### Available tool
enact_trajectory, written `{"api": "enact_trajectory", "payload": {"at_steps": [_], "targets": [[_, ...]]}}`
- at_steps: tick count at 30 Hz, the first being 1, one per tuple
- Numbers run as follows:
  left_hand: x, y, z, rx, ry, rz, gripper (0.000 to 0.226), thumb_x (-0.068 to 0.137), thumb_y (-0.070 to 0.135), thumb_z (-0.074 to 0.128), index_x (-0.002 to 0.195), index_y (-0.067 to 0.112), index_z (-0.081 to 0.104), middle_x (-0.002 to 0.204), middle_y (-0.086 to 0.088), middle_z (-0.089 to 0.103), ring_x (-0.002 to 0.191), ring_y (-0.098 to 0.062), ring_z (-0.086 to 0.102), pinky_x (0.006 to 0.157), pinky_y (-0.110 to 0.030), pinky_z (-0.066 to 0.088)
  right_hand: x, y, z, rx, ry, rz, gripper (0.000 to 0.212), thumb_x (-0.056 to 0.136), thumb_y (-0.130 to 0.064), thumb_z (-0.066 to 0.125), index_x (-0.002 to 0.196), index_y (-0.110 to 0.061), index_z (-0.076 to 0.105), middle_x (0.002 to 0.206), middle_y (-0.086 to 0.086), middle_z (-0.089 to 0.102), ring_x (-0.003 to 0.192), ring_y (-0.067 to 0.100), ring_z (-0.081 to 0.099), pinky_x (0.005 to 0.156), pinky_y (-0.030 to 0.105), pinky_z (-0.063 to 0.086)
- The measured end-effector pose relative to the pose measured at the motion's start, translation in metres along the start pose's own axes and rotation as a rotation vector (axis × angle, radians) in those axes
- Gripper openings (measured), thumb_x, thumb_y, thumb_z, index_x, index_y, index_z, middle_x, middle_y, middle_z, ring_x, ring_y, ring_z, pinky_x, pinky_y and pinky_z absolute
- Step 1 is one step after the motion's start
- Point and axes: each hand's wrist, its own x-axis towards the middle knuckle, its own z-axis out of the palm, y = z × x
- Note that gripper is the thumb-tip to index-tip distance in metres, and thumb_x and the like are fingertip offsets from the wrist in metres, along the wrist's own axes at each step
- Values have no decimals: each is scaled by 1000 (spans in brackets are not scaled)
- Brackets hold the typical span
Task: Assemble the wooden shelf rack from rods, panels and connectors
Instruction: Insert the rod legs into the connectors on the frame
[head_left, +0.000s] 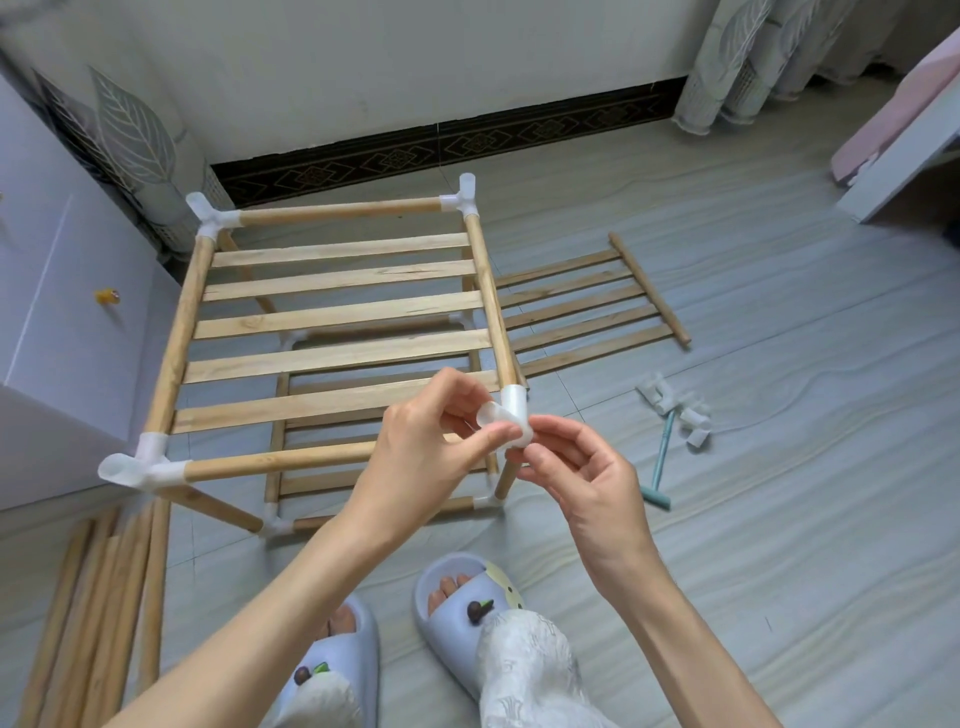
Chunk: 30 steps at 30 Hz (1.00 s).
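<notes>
Left hand (431, 441) and right hand (576, 467) both pinching, seemingly, the rack's (332, 332) corner connector (511, 418).

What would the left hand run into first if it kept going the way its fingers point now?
Almost at once the white corner connector: the left hand points up and to the right, and its fingertips already pinch that piece at the rack's near right corner. The right hand pinches it from the other side. Depth is hard to judge.

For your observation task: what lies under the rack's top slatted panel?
Under the top slatted panel, a lower slatted panel and floor show through gaps; the slats cover the rest.
</notes>
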Motion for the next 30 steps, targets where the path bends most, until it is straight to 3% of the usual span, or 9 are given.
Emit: {"api": "enact_trajectory", "payload": {"at_steps": [4,8,10,16,21,24,26,28,30], "targets": [[1,0,1,-9,-72,106,33,73,38,76,92,12,65,84,8,67,80,-2,63,74,-14,50,4,1,-3,44,54,-26,15,78,-6,66,93,-7,65,85,8,73,78,18,69,73,25,53],[3,0,2,36,-105,199,29,82,35,63,100,13,69,94,6,69,90,-2,61,79,-17,48,3,-1,-7,90,-12,-19,53,59,-38,82,100,-8,67,99,12,71,94,24,68,79,26,53],[3,-1,3,33,-104,200,25,83,31,64,102,15,69,93,7,68,89,-5,62,75,-24,50,3,-1,-8,67,-22,-24,59,59,-39,83,107,-10,66,103,12,71,98,23,67,81,26,53],[2,-1,8,-6,-119,207,26,84,16,63,110,13,69,93,2,71,87,-4,64,74,-26,54,1,1,-6,-141,32,-93,39,79,-3,68,111,-24,65,98,1,73,93,18,68,84,27,54],[-3,-2,9,-34,-241,115,38,86,11,56,124,18,59,102,7,70,97,-1,64,85,-23,52,1,-2,-8,-307,72,-158,29,74,-35,66,102,-29,69,94,-10,73,91,9,68,80,27,54],[-1,-8,6,25,-212,44,42,90,8,59,127,24,53,100,12,68,95,1,62,83,-14,48,4,4,-11,-407,117,-208,18,78,-25,71,90,-38,68,93,-17,70,87,4,64,73,16,48],[1,-16,2,148,-123,-12,40,90,11,60,125,29,51,101,14,65,96,4,59,84,-12,45,6,10,-13,-398,202,-201,23,79,-16,71,85,-38,65,83,-10,66,75,7,59,68,16,46],[0,-24,0,298,-121,-31,36,90,18,60,124,26,54,109,11,62,104,-1,54,92,-22,43,8,15,-15,-387,253,-180,18,82,-16,69,85,-33,63,77,2,64,73,12,58,67,20,47],[1,-32,1,496,-247,-41,40,90,29,59,129,25,51,120,9,57,116,-10,46,99,-31,38,11,18,-18,-406,284,-183,15,83,-17,68,88,-30,62,80,3,65,76,12,60,71,23,49]]}}
